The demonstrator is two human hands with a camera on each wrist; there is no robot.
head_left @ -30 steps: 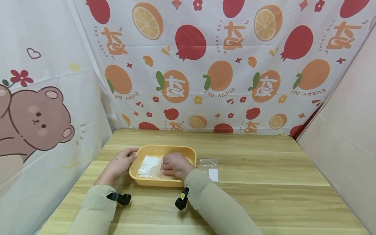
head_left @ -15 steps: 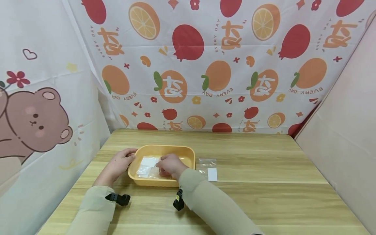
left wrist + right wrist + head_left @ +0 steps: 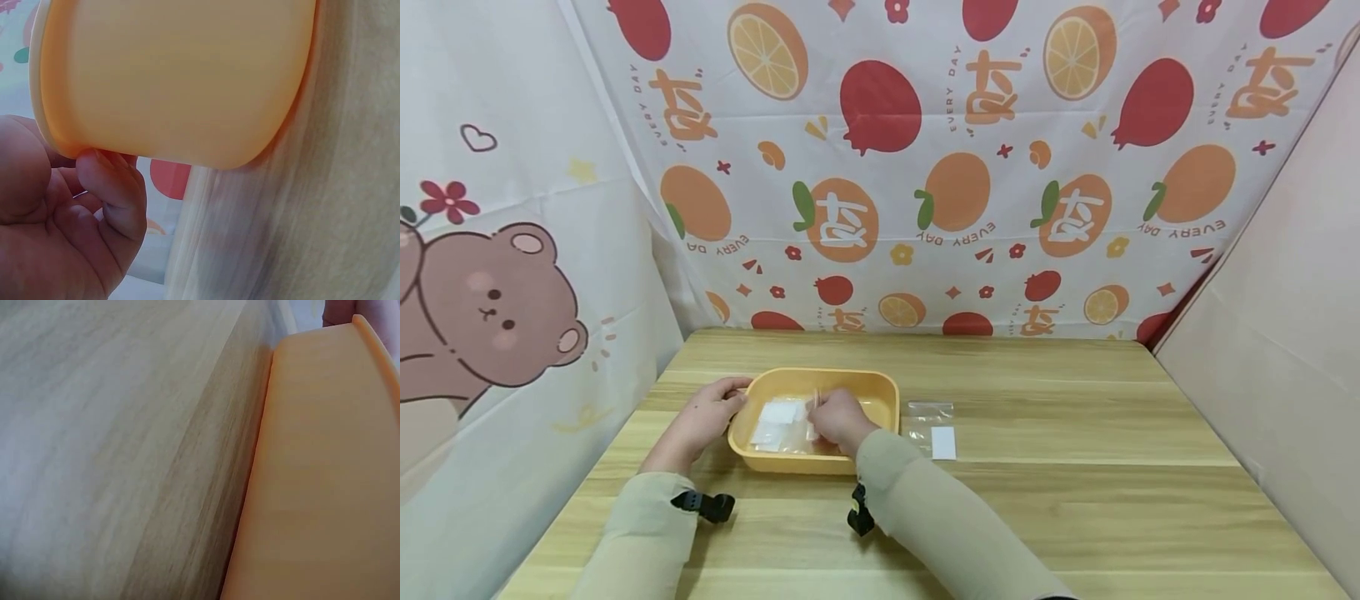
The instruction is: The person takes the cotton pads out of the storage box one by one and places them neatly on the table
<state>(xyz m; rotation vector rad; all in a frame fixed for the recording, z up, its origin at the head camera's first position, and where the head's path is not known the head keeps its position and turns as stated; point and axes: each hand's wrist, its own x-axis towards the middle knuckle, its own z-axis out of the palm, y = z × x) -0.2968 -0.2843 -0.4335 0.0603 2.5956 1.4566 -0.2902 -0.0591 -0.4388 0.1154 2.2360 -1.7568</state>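
Note:
A yellow plastic tray (image 3: 797,465) stands on the wooden table. My left hand (image 3: 703,417) grips its left end, and in the left wrist view the curled fingers (image 3: 115,184) are at the rim. Inside the tray lie several small clear zip bags (image 3: 777,423) with white panels, overlapping one another. My right hand (image 3: 842,419) is down in the right half of the tray, fingers curled, pinching the edge of a clear bag (image 3: 811,425). Its fingertips are partly hidden. In the right wrist view the tray's front wall (image 3: 325,469) blocks that hand's work.
One clear zip bag with a white panel (image 3: 943,442) lies flat on the table (image 3: 1075,467), just right of the tray. A fruit-printed cloth (image 3: 955,117) hangs behind the table, and a bear-printed cloth (image 3: 497,283) hangs at the left.
The right hand, its fingers spread over the bags a second ago, has moved slightly left and curled; a thin, pale bag edge now stands up at its fingertips. The left hand stays on the tray.

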